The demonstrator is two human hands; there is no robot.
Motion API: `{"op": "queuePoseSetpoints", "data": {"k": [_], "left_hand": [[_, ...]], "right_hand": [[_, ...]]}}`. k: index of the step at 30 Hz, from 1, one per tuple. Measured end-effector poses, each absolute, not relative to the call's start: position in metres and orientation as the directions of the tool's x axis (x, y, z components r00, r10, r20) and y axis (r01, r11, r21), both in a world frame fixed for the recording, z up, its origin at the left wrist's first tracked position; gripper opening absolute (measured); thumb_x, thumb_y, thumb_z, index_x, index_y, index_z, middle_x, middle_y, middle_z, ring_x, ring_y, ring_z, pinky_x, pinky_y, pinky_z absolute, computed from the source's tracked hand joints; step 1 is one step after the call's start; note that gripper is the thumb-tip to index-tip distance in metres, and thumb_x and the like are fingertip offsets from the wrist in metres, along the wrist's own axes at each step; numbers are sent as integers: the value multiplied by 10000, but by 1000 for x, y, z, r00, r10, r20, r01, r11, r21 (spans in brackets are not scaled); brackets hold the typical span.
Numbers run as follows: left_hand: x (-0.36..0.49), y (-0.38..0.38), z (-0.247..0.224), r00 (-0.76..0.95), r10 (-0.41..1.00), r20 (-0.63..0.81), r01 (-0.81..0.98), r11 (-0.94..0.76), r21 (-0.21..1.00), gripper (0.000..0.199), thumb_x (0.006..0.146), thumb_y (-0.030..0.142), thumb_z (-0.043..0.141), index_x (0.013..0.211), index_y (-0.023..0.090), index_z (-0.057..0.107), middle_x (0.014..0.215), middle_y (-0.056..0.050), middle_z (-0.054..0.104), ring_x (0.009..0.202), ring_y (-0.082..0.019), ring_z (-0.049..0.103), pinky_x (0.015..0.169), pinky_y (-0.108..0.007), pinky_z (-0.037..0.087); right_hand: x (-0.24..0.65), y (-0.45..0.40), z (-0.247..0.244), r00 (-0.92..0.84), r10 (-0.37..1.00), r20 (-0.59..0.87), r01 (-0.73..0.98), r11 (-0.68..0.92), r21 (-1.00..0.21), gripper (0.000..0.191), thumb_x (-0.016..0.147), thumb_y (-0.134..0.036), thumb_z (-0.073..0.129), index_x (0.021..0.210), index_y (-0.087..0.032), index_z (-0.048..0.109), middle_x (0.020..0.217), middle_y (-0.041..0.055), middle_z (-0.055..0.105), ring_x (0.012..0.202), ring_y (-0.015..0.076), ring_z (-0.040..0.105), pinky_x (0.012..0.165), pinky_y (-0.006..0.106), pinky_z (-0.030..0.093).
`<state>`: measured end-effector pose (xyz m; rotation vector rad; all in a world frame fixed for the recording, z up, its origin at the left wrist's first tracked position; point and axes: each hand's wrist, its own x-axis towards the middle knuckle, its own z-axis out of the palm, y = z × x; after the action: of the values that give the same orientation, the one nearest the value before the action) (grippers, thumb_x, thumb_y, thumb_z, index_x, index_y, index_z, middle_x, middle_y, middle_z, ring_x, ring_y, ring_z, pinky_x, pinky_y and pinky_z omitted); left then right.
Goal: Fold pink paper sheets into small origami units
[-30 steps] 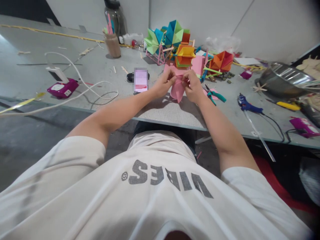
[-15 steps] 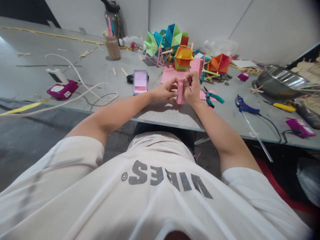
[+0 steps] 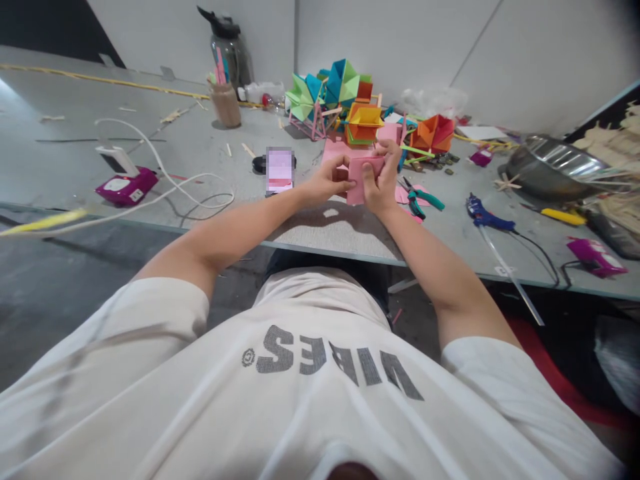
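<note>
A piece of folded pink paper (image 3: pixel 357 185) is held up between my two hands, above the near edge of the table. My left hand (image 3: pixel 329 180) pinches its left side. On its right, my right hand (image 3: pixel 383 181) grips it with the thumb flat across the front face. Behind the hands lie more sheets of pink paper (image 3: pixel 334 151). Teal-handled pliers (image 3: pixel 419 197) rest on pink scraps just right of my right hand. Folded paper shapes in green, blue, yellow and orange (image 3: pixel 364 120) stand further back.
A phone (image 3: pixel 280 168) with a blurred screen stands left of my hands. To the right lie a blue glue gun (image 3: pixel 487 215) with a clear stick, a yellow-handled tool (image 3: pixel 563 217) and a metal bowl (image 3: pixel 555 167). A purple power adapter (image 3: pixel 127 187) with white cable sits at left.
The pink paper has turned so its broad face now shows, where a narrower side showed before. My right thumb lies across it. The view has shifted slightly.
</note>
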<state>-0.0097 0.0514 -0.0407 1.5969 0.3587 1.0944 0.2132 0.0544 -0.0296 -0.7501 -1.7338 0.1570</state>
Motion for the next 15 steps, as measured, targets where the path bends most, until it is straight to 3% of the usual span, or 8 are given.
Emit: {"op": "queuePoseSetpoints", "data": {"k": [4, 8, 11, 15], "left_hand": [[-8, 53, -34, 436, 725, 532, -331, -421, 845, 872, 759, 721, 1276, 1232, 264, 704, 1177, -50, 882, 1135, -280, 926, 1032, -456, 778], [-7, 51, -27, 388, 741, 548, -298, -461, 836, 918, 645, 717, 1313, 1146, 268, 688, 1210, -53, 881, 1165, -273, 907, 1026, -419, 753], [-7, 52, -26, 384, 740, 552, -258, -488, 834, 885, 694, 724, 1275, 1099, 282, 624, 1173, -40, 865, 1139, -257, 890, 1026, -422, 732], [-7, 57, -33, 377, 718, 584, -240, -534, 811, 827, 792, 757, 1207, 1164, 296, 630, 1208, -45, 855, 1158, -248, 882, 1021, -406, 718]], "right_hand": [[214, 54, -26, -155, 600, 785, 375, 771, -516, 975, 1073, -1210, 468, 1520, -380, 716, 1408, 138, 814, 1296, 403, 756, 1264, 696, 657], [214, 58, -29, -195, 562, 804, 353, 805, -478, 960, 1052, -1239, 420, 1297, -361, 721, 1198, 106, 800, 1146, 417, 802, 1121, 710, 695], [213, 57, -30, -204, 524, 827, 340, 830, -442, 891, 1097, -1182, 423, 1269, -345, 674, 1146, 114, 795, 1054, 401, 804, 1046, 684, 713], [213, 53, -29, -220, 553, 803, 364, 811, -459, 970, 1067, -1226, 341, 1331, -352, 669, 1212, 128, 793, 1124, 403, 820, 1076, 655, 728]]}}
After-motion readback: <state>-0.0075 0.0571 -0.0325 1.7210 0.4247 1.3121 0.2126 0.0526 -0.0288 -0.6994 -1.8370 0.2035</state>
